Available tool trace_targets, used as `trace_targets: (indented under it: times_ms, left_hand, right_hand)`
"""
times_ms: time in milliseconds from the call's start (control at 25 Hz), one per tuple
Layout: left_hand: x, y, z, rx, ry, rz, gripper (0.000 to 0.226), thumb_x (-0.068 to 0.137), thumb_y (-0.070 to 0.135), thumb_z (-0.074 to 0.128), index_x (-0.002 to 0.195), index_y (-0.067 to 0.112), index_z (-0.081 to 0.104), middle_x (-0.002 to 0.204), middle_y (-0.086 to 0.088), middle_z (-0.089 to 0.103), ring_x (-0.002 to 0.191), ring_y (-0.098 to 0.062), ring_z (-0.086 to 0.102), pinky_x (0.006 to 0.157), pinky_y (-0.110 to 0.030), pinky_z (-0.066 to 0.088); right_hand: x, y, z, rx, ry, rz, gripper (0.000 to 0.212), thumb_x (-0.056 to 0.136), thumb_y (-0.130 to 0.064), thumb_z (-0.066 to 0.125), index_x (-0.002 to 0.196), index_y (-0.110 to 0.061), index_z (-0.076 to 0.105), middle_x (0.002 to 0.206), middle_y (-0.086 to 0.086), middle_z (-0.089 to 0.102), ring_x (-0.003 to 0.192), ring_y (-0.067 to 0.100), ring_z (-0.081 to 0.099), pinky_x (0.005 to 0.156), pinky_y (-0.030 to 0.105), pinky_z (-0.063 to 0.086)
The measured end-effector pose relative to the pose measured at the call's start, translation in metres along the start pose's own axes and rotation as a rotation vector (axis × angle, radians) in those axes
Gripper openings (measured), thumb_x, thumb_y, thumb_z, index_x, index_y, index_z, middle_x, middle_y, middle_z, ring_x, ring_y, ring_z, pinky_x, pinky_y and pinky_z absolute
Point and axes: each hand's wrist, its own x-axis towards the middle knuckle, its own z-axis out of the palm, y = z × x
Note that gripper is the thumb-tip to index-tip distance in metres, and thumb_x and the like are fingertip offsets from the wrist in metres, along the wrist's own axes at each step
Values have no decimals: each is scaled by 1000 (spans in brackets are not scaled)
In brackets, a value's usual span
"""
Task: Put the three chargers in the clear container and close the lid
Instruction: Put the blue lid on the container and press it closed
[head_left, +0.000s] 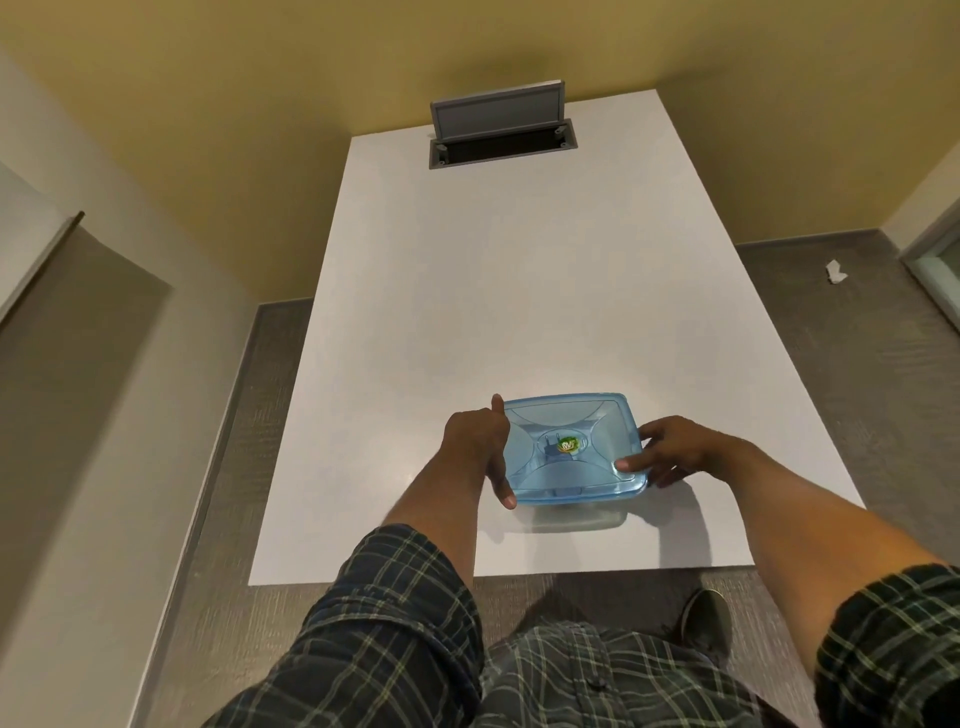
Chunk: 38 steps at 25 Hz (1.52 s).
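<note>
The clear container (579, 517) stands near the front edge of the white table (493, 291), with a translucent blue lid (569, 449) lying on top of it. A dark charger shape (551, 451) shows faintly through the lid's middle, beside a round sticker; other chargers cannot be made out. My left hand (480, 447) lies against the lid's left edge, one finger pointing away and the thumb at the near left corner. My right hand (670, 449) holds the lid's right edge, thumb on top at the near right corner.
An open grey cable hatch (501, 127) with its flap raised sits at the table's far end. A crumpled white scrap (835, 272) lies on the grey floor to the right. A dark shoe (706, 621) shows below the table's front edge.
</note>
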Motion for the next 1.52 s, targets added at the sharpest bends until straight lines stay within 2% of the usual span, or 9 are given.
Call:
trace_targets:
  times_ms: [160,240,400,560,720,960,1080,1360,1520]
  left_hand:
    - [1,-1,3,-5,23,2,168,45,59,98,161,3,-11,137,-16,63,124,-34,64,101,-40,50]
    - [3,-2,3,-3,22,1,170,44,59,98,160,3,-12,136,-15,63,124,-34,63,100,-40,50]
    - [5,-2,2,14,12,1,171,44,59,98,160,2,-14,134,-15,65,123,-34,64,99,-40,51]
    - [5,-3,1,26,23,7,171,44,61,97,160,1,-13,131,-16,66,120,-34,66,97,-39,51]
    - [6,-3,2,22,29,3,173,43,62,97,159,0,-14,127,-16,67,117,-34,67,93,-38,51]
    - [5,-3,3,30,37,6,172,42,63,97,160,1,-12,130,-15,66,118,-33,66,96,-39,52]
    - [4,-4,3,27,30,16,172,43,62,97,160,2,-12,130,-15,65,119,-34,66,97,-40,52]
    - [-1,-4,2,-7,32,16,169,45,60,97,160,4,-14,135,-16,63,124,-34,63,101,-41,52]
    - [-3,-5,6,-18,35,24,170,45,63,96,161,6,-16,136,-14,62,125,-33,62,101,-42,52]
  right_hand:
    - [-4,-3,0,-46,-66,-62,45,68,-22,93,108,-13,75,95,16,75,81,23,73,82,34,61]
    - [-5,-4,-4,-103,-116,-93,48,67,-18,93,111,-8,74,99,16,74,86,21,72,83,32,60]
    - [-5,-4,-5,-256,-148,-141,58,53,-37,93,104,-14,76,98,7,77,85,11,72,70,17,56]
    - [0,-3,-8,-368,-163,-137,55,54,-46,94,101,-26,77,99,-4,77,96,14,71,85,25,56]
    - [4,-2,-9,-426,-162,-147,59,48,-58,92,98,-33,75,95,-13,76,88,3,71,77,18,52]
    - [0,-3,-6,-418,-198,-191,48,63,-34,93,103,-18,70,95,7,75,72,19,75,59,27,55]
    - [-2,-4,-6,-407,-187,-169,38,69,-25,92,99,-17,70,95,10,75,71,20,75,60,29,57]
    - [-9,-15,-5,-424,-190,-150,27,70,-19,91,89,-20,72,90,13,76,72,20,72,63,26,56]
    - [-11,-22,-6,-431,-188,-109,33,73,-15,90,100,-11,72,87,16,73,73,21,69,66,29,56]
